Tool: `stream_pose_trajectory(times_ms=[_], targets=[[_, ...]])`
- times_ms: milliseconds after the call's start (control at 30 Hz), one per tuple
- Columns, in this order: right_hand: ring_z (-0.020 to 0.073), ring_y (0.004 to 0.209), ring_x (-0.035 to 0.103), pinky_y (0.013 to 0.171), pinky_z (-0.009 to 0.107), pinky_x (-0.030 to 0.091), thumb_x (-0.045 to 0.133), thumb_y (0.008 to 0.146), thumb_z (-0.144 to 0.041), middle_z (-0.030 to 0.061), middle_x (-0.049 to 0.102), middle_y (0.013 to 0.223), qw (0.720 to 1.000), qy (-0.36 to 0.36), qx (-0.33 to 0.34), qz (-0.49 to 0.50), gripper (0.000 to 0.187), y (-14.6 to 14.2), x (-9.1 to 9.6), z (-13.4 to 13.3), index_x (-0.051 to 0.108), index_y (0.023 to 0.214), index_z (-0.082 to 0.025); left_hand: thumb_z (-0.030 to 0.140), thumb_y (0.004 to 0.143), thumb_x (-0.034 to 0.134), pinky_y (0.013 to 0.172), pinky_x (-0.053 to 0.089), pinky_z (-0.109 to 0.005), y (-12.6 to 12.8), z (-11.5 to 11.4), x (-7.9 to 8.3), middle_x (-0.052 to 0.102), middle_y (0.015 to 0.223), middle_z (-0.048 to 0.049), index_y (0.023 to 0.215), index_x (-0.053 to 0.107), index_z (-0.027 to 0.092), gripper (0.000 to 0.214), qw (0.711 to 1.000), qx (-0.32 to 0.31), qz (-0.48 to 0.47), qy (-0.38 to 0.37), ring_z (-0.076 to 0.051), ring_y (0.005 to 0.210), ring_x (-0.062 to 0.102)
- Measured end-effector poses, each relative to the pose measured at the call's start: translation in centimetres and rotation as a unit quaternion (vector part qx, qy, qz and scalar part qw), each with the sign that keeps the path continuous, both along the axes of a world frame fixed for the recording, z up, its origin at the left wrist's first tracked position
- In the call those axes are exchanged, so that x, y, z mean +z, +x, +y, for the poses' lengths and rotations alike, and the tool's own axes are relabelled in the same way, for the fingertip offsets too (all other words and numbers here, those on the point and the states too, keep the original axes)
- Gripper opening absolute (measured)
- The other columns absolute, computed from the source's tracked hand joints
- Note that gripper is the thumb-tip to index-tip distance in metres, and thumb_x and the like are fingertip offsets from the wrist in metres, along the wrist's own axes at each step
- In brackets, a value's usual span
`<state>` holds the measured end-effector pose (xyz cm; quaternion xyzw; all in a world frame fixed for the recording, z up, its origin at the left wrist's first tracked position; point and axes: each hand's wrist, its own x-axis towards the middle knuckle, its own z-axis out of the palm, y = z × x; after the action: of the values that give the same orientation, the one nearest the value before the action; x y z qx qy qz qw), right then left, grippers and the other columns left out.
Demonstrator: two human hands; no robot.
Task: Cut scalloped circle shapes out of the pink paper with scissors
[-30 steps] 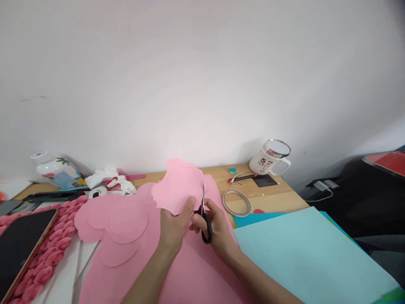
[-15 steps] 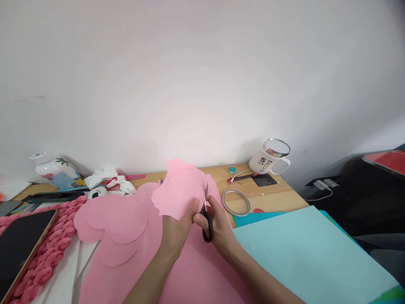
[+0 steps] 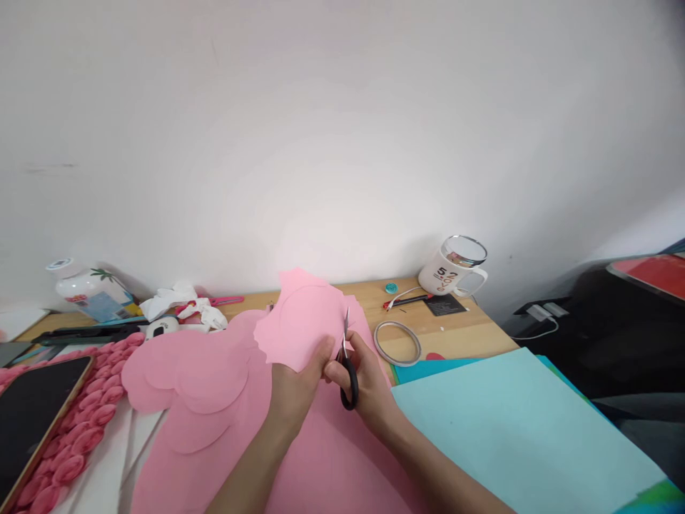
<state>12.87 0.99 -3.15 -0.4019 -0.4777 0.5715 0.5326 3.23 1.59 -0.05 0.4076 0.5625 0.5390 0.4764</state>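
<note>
Left-hand grip (image 3: 296,389) is closed on a pink paper piece (image 3: 302,321), thumb lying on its near face and the other fingers mostly hidden behind it; right-hand grip (image 3: 369,382) is closed round black-handled scissors (image 3: 350,385), whose blades point up beside the right edge of that piece; how far the blades are parted I cannot tell. The paper piece is held above a large pink sheet (image 3: 326,457), near the far side of the bench (image 3: 476,332); its outline is jagged at the top and left, and a curved line shows across its upper part.

Overlapping pink rounds (image 3: 211,382) lie to the left of the hands; beyond them are a pinkish-red braided mat (image 3: 88,437) and a dark-screened phone (image 3: 35,421) resting on it; farther back stand a white bottle (image 3: 93,293) and, near it, crumpled tissues (image 3: 168,300).

To the right of the hands a roll of tape (image 3: 379,343) lies flat, just beside the pink sheet; behind it are a small teal disc (image 3: 391,288), a black card (image 3: 446,305) and a white mug (image 3: 445,275), its handle turned to the right; nearer, a pale blue sheet (image 3: 519,428) overlaps other blue and green paper and covers the bench's right corner.
</note>
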Motion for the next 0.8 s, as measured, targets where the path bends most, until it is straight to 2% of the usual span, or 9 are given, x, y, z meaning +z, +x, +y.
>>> stream_pose_trajectory(times_ms=[167,300,800], targets=[[0.0093,0.049,0.035,0.048,0.022,0.028,0.063,0.070,-0.032,-0.0075,0.044,0.056,1.000,-0.005,-0.002,-0.005,0.029,0.03,-0.16,0.00,0.044,0.089,-0.021,0.035,0.058,0.068,0.042,0.043,-0.024,0.18,-0.06,0.38,0.052,0.041,0.0029,0.053,0.057,0.017,0.021,1.000,0.018,-0.019,0.000,-0.014,0.042,0.052],[0.0108,0.051,0.041,0.049,0.022,0.031,0.065,0.067,-0.031,-0.0062,0.048,0.056,1.000,-0.019,-0.008,-0.010,0.032,0.02,0.16,0.03,0.044,0.090,-0.020,0.035,0.058,0.068,0.041,0.043,-0.025,0.01,0.15,0.22,0.051,0.038,0.0029,0.051,0.056,0.017,0.023,1.000,-0.009,-0.022,-0.019,-0.013,0.038,0.050],[0.0111,0.046,0.047,0.047,0.022,0.036,0.064,0.067,-0.028,-0.0078,0.050,0.050,0.999,-0.038,-0.024,-0.025,0.030,0.01,0.35,0.02,0.044,0.087,-0.020,0.031,0.062,0.066,0.037,0.041,-0.023,0.08,0.04,0.24,0.050,0.038,0.0048,0.052,0.055,0.016,0.022,0.999,0.012,-0.028,0.014,-0.011,0.034,0.048]])
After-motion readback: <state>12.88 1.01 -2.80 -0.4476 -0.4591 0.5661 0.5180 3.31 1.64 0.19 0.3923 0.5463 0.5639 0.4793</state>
